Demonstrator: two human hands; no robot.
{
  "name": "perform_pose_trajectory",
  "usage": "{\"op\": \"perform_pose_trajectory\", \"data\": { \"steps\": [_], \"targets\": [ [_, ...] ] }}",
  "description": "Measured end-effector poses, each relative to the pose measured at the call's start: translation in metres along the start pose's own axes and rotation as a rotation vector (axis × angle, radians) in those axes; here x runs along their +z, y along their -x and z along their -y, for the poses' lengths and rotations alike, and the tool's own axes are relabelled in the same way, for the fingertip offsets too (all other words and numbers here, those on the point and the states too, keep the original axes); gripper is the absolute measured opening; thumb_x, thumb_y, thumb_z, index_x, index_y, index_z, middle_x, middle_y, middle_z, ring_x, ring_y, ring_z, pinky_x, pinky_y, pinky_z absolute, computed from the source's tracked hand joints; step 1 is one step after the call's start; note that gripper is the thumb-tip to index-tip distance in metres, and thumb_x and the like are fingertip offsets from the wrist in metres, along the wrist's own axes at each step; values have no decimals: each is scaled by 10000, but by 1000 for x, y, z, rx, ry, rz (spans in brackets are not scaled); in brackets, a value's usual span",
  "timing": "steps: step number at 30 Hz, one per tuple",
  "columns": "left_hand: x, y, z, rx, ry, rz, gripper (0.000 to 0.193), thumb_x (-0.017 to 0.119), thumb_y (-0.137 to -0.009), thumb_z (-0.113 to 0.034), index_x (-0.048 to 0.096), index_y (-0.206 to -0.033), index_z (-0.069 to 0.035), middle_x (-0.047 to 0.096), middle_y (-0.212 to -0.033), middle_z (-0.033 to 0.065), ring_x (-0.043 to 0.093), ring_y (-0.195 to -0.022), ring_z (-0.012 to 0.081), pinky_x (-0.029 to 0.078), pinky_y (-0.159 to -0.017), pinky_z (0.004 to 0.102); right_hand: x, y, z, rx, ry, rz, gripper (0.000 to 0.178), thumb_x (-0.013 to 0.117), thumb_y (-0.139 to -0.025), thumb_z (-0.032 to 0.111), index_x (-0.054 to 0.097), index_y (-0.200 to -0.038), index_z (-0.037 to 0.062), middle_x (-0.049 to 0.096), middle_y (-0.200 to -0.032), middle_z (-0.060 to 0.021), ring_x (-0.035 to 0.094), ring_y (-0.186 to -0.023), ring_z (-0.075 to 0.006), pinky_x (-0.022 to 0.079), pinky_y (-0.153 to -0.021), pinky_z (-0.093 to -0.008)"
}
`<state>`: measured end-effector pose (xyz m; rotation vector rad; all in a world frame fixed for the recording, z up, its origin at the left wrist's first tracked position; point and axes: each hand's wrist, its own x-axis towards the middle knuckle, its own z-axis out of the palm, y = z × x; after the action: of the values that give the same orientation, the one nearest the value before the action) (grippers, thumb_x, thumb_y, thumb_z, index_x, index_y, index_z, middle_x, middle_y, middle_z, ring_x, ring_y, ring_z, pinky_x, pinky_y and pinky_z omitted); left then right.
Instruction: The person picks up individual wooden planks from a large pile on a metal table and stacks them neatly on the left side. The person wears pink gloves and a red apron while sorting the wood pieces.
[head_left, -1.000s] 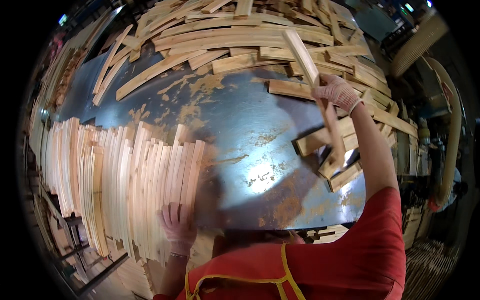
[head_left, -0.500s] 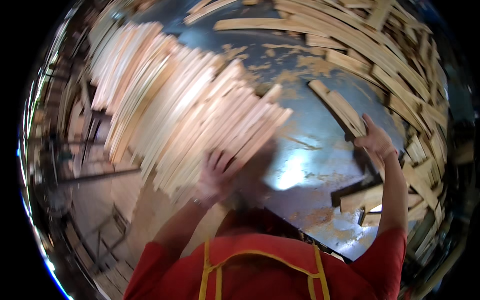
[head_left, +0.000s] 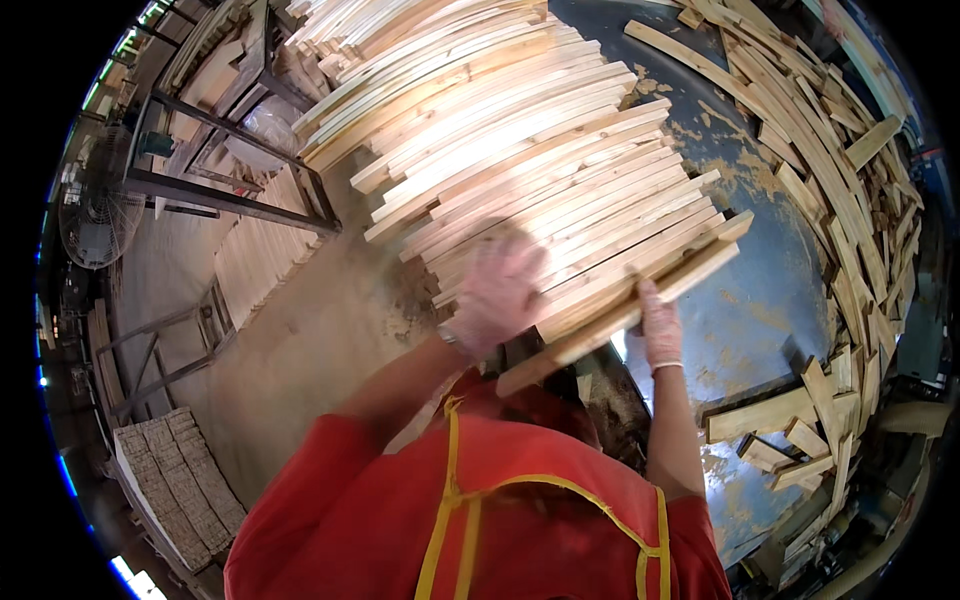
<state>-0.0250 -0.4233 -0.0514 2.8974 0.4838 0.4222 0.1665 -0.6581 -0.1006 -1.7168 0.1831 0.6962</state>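
My right hand point(head_left: 661, 328) grips a pale wooden strip point(head_left: 575, 347) by its middle, thumb on top. This strip slants along the near edge of a long row of similar strips point(head_left: 600, 175), laid side by side on the dark metal table point(head_left: 730, 330). Its near end points toward my apron. Over the near ends of the row is my left hand point(head_left: 500, 290), smeared by motion, so its fingers are unclear. I cannot tell whether that hand touches the strips.
Loose offcuts and boards point(head_left: 800, 190) lie heaped along the table's right side, with sawdust point(head_left: 740, 165) beside them. Short pieces point(head_left: 765, 455) lie at the near right. On the left are a metal frame point(head_left: 230, 125), a fan point(head_left: 100, 210) and a stack of bundled wood point(head_left: 180, 485).
My right hand has brought its wood leftward from the table's right side to the row's near edge. My left hand has lifted or shifted and blurs. The whole view has swung.
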Motion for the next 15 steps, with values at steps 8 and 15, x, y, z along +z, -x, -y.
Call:
{"op": "perform_pose_trajectory", "data": {
  "steps": [8,15],
  "targets": [
    [14,76,92,-1340,1667,-247,417,757,-970,-329,694,-1320,-111,721,-1093,10,662,-851,169,526,-745,317,32,35,3,-95,-104,-53,459,776,-1005,327,558,-1381,179,630,-964,40,555,-753,-70,481,-622,-254],
    [-43,92,22,-443,1012,668,409,674,-1032,-376,733,-1263,-43,764,-1018,53,716,-901,198,574,-803,359,-39,-27,-6,-138,289,-125,734,623,-1017,572,559,-1429,-32,743,-1246,-235,725,-1088,-356,554,-936,-419]
  ]
}}
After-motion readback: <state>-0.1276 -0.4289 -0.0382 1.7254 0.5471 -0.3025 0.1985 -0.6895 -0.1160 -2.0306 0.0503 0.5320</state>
